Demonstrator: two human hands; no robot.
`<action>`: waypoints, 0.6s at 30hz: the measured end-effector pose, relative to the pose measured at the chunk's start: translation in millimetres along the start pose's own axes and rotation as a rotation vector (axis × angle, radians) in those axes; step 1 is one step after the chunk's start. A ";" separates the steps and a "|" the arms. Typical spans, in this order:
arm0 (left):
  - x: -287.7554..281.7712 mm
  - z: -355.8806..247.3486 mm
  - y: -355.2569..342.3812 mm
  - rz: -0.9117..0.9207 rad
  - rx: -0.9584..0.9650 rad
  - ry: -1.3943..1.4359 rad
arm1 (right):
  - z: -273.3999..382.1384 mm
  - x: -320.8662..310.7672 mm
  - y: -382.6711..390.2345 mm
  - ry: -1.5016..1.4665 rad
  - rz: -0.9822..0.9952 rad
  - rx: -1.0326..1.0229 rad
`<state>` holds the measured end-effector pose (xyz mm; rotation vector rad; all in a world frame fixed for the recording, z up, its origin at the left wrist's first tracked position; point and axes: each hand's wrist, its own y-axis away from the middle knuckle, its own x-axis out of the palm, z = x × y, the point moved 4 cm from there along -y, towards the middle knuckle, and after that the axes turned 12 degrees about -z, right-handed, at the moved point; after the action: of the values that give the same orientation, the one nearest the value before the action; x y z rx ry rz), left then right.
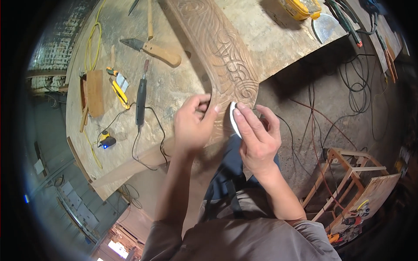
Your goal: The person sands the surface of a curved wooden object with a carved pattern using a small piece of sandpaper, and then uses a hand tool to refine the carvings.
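Observation:
A long carved wooden board (pixel 224 56), covered in scrolls and leaf-like relief, lies across the workbench with its near end toward my body. My left hand (pixel 193 124) grips that end at its left edge, the thumb on top and the fingers curled at the side. In my right hand (pixel 261 141) is a thin white curved piece (pixel 234 121), pinched under the fingers against the carving just below a spiral scroll. Its exact kind is hard to make out, as the fingers cover much of it.
On the workbench (pixel 172 85) left of the board lie a wooden-handled knife (pixel 161 53), a black corded hand tool (pixel 141 102), a yellow utility knife (pixel 120 94) and a small wooden box (pixel 94 93). A yellow container (pixel 300 8) sits far right. Cables (pixel 313 113) and a wooden frame (pixel 348 174) occupy the floor.

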<state>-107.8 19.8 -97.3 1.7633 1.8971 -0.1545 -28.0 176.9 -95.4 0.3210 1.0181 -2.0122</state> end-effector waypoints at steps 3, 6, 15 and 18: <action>-7.1 5.4 8.6 0.032 0.028 -0.047 | 9.9 11.6 3.5 0.162 0.025 -0.013; -11.3 -2.9 12.0 -0.009 0.376 -0.326 | 15.6 17.2 11.2 0.244 0.024 -0.004; -10.4 1.9 10.3 0.020 0.424 -0.356 | 32.7 23.9 15.2 0.344 0.060 0.086; -8.1 1.3 9.1 0.022 0.443 -0.335 | 27.6 27.0 0.7 0.377 0.037 0.044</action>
<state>-98.7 13.3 -92.3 1.8850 1.6832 -0.8635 -40.3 140.4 -93.0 0.7594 1.1855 -1.9849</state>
